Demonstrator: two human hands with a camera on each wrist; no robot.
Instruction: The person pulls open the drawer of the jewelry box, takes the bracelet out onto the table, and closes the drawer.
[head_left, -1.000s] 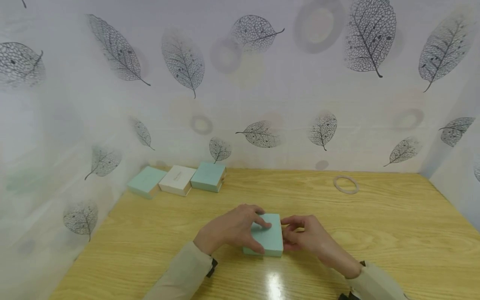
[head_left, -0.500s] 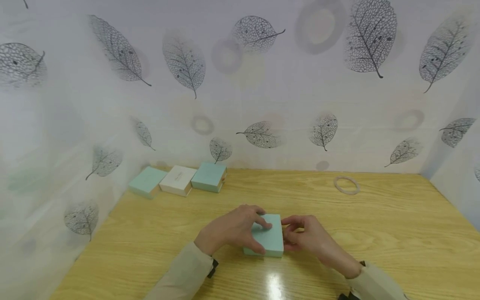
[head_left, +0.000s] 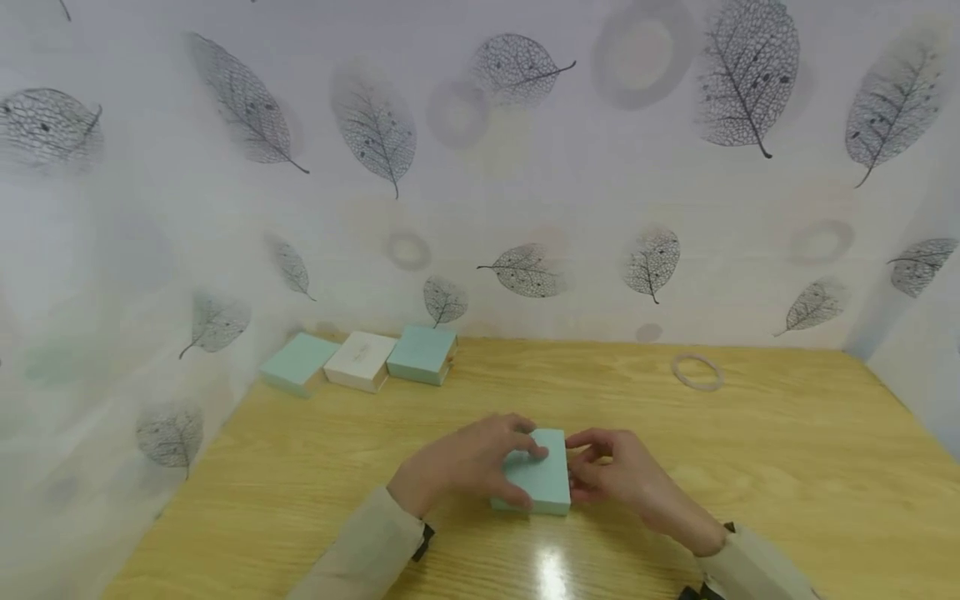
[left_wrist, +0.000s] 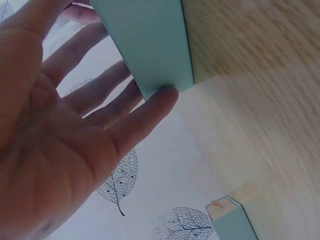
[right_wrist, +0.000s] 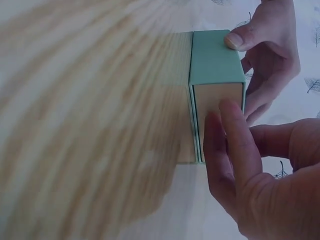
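Observation:
A mint-green box (head_left: 551, 482) lies flat on the table in front of me. My left hand (head_left: 468, 462) grips it from the left, thumb at the near side, one finger on the lid and others reaching over the far side. In the left wrist view, a fingertip (left_wrist: 167, 96) presses the side of the green box (left_wrist: 155, 50). My right hand (head_left: 618, 475) is at the box's right end. In the right wrist view its extended fingers (right_wrist: 240, 140) rest against the tan end panel (right_wrist: 207, 97), which sits within the green cover.
At the back left stand a light green box (head_left: 298, 360), a white box (head_left: 362, 357) and a teal box (head_left: 422, 352) in a row. A pale ring (head_left: 697, 385) lies at the back right. Leaf-patterned curtain (head_left: 525, 183) encloses the wood-grain table (head_left: 750, 450).
The whole view shifts slightly to the right from a small head movement. Both hands keep their places on the box, which stays where it was.

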